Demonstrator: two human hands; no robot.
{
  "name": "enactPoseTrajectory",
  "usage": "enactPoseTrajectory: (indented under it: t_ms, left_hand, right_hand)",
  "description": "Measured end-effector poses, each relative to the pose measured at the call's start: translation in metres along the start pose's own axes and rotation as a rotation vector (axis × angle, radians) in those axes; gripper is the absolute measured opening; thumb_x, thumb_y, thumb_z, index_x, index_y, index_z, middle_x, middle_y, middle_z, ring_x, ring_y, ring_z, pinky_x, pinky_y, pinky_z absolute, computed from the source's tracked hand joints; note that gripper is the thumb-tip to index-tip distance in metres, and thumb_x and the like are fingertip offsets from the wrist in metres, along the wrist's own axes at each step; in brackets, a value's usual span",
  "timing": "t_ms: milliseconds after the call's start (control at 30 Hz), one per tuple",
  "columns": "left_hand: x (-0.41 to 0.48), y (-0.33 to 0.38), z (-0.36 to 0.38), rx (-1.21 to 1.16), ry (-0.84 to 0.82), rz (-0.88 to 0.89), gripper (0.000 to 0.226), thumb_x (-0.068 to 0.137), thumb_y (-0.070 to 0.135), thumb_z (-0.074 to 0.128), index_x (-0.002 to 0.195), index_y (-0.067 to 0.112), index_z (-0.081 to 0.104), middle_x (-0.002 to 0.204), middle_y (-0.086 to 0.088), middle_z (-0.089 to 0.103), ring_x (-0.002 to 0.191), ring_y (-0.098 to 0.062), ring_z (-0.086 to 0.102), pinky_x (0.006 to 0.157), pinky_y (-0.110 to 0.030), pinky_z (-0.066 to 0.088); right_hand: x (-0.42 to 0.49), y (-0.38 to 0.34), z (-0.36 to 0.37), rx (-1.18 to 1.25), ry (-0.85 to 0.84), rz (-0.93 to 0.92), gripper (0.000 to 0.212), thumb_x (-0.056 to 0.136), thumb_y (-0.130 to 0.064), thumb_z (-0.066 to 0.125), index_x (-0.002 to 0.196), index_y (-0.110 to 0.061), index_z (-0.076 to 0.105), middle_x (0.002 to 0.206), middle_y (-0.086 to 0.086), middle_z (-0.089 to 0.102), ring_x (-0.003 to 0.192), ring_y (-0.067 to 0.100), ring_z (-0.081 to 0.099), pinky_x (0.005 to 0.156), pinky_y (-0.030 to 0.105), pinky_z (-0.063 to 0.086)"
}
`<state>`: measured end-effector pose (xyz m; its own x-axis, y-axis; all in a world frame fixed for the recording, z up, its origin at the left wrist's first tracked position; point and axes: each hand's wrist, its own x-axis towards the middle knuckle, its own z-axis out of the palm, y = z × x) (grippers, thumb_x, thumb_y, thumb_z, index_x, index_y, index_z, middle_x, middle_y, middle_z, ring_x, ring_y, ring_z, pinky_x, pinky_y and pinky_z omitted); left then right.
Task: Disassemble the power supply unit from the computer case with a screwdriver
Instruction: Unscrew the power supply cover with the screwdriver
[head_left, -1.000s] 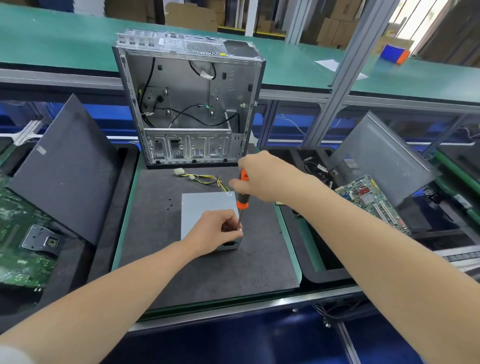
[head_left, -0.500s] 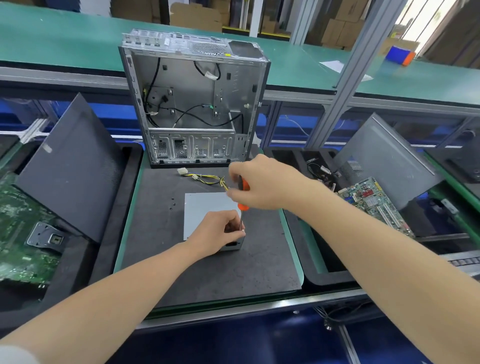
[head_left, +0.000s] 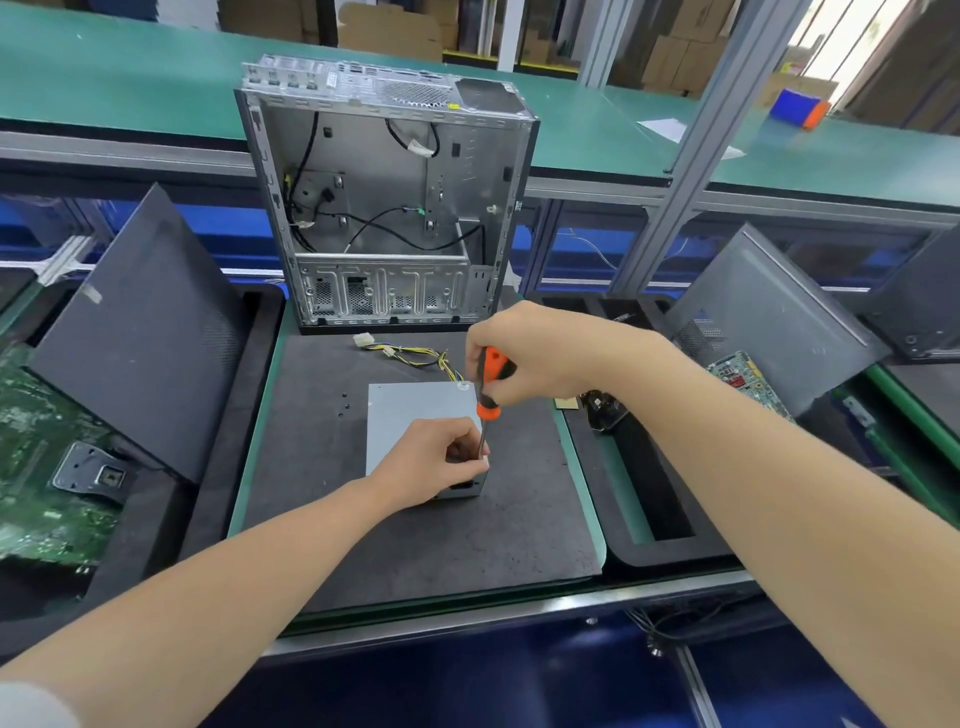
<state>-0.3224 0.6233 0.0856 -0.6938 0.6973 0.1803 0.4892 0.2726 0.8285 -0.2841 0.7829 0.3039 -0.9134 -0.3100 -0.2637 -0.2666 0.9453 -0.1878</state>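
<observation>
The grey power supply unit (head_left: 405, 410) lies flat on the dark mat (head_left: 415, 535), out of the case, its yellow and black cable bundle (head_left: 410, 356) trailing toward the case. My left hand (head_left: 431, 462) rests on the unit's near right corner, fingers curled around the screwdriver's metal shaft at the tip. My right hand (head_left: 545, 356) grips the orange and black screwdriver (head_left: 488, 387) by its handle, held nearly upright over that corner. The open silver computer case (head_left: 384, 208) stands upright behind the mat, with only loose black cables inside.
A dark side panel (head_left: 135, 332) leans at the left over a green circuit board (head_left: 36, 467). Another grey panel (head_left: 769, 322) and a motherboard (head_left: 743, 379) sit in the right tray. An aluminium post (head_left: 675, 156) rises at the back right. A few small screws (head_left: 343, 405) lie on the mat.
My right hand and the screwdriver handle have turned slightly over the unit's corner. The view has shifted a little; my left hand stays at the shaft's tip.
</observation>
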Motion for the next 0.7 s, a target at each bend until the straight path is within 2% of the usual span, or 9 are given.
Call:
enactPoseTrajectory:
  t_ms: [133, 233, 300, 367, 400, 500, 567, 633, 700]
  left_hand:
    - [0.000, 0.000, 0.000, -0.013, -0.001, 0.009, 0.016, 0.088, 0.012, 0.080, 0.082, 0.017, 0.066, 0.082, 0.017, 0.071, 0.077, -0.010, 0.068, 0.076, -0.024, 0.059]
    - [0.000, 0.001, 0.002, 0.001, 0.012, 0.001, 0.017, 0.087, 0.011, 0.080, 0.079, 0.015, 0.065, 0.080, 0.017, 0.070, 0.075, -0.008, 0.067, 0.072, -0.022, 0.056]
    - [0.001, 0.001, 0.003, -0.002, 0.012, -0.029, 0.023, 0.087, 0.011, 0.080, 0.075, 0.019, 0.062, 0.082, 0.015, 0.072, 0.076, -0.006, 0.067, 0.071, -0.021, 0.055]
    - [0.001, 0.001, 0.003, 0.017, 0.017, -0.047, 0.031, 0.086, 0.012, 0.080, 0.071, 0.028, 0.058, 0.083, 0.014, 0.072, 0.075, -0.006, 0.066, 0.069, -0.020, 0.053]
    - [0.001, 0.000, 0.004, 0.021, 0.019, -0.043, 0.034, 0.086, 0.012, 0.079, 0.071, 0.030, 0.056, 0.082, 0.014, 0.072, 0.073, -0.005, 0.065, 0.068, -0.017, 0.051]
    - [0.001, -0.002, 0.003, 0.005, 0.009, -0.042, 0.029, 0.086, 0.011, 0.079, 0.072, 0.023, 0.056, 0.083, 0.013, 0.072, 0.073, -0.004, 0.066, 0.070, -0.017, 0.053]
    - [0.000, -0.002, 0.002, 0.001, 0.008, -0.041, 0.029, 0.086, 0.013, 0.079, 0.072, 0.023, 0.056, 0.086, 0.014, 0.073, 0.077, -0.006, 0.068, 0.074, -0.022, 0.057]
    - [0.000, -0.001, 0.000, 0.005, 0.016, -0.020, 0.033, 0.086, 0.013, 0.079, 0.071, 0.029, 0.054, 0.085, 0.013, 0.073, 0.079, -0.008, 0.070, 0.075, -0.024, 0.059]
    - [0.000, 0.001, 0.000, 0.014, 0.036, 0.002, 0.039, 0.086, 0.012, 0.079, 0.070, 0.034, 0.052, 0.084, 0.011, 0.072, 0.079, -0.008, 0.069, 0.074, -0.023, 0.059]
  right_hand:
    - [-0.001, -0.001, 0.001, 0.038, -0.077, -0.121, 0.022, 0.076, -0.009, 0.073, 0.085, -0.030, 0.072, 0.097, -0.007, 0.064, 0.085, 0.007, 0.061, 0.077, 0.032, 0.054]
    - [-0.005, -0.002, 0.004, -0.004, -0.021, -0.151, 0.021, 0.082, -0.017, 0.070, 0.098, -0.030, 0.073, 0.093, -0.008, 0.060, 0.086, -0.003, 0.053, 0.070, 0.022, 0.043]
    - [-0.006, -0.008, 0.012, -0.133, 0.107, -0.038, 0.020, 0.091, -0.039, 0.064, 0.107, -0.026, 0.063, 0.080, -0.009, 0.054, 0.079, 0.000, 0.051, 0.060, 0.028, 0.040]
    - [-0.004, -0.020, 0.025, -0.305, 0.259, 0.206, 0.048, 0.098, -0.065, 0.046, 0.093, -0.018, 0.051, 0.069, -0.005, 0.039, 0.059, 0.017, 0.042, 0.049, 0.030, 0.026]
    - [-0.003, -0.028, 0.030, -0.333, 0.294, 0.307, 0.058, 0.099, -0.070, 0.039, 0.081, -0.015, 0.044, 0.067, -0.003, 0.034, 0.054, 0.020, 0.036, 0.048, 0.030, 0.021]
    - [0.004, -0.034, 0.037, -0.281, 0.321, 0.373, 0.054, 0.105, -0.055, 0.044, 0.071, -0.014, 0.035, 0.068, 0.001, 0.032, 0.063, 0.029, 0.042, 0.053, 0.031, 0.026]
    - [0.006, -0.029, 0.034, -0.238, 0.304, 0.314, 0.035, 0.103, -0.041, 0.052, 0.084, -0.011, 0.048, 0.073, 0.004, 0.041, 0.072, 0.033, 0.050, 0.061, 0.033, 0.036]
    - [0.005, -0.024, 0.027, -0.140, 0.249, 0.226, 0.020, 0.098, -0.032, 0.058, 0.091, -0.014, 0.058, 0.078, 0.004, 0.055, 0.074, 0.035, 0.058, 0.062, 0.033, 0.043]
    - [0.000, -0.018, 0.017, -0.055, 0.155, 0.127, 0.007, 0.094, -0.024, 0.062, 0.089, -0.021, 0.062, 0.073, -0.007, 0.058, 0.067, 0.021, 0.060, 0.057, 0.030, 0.045]
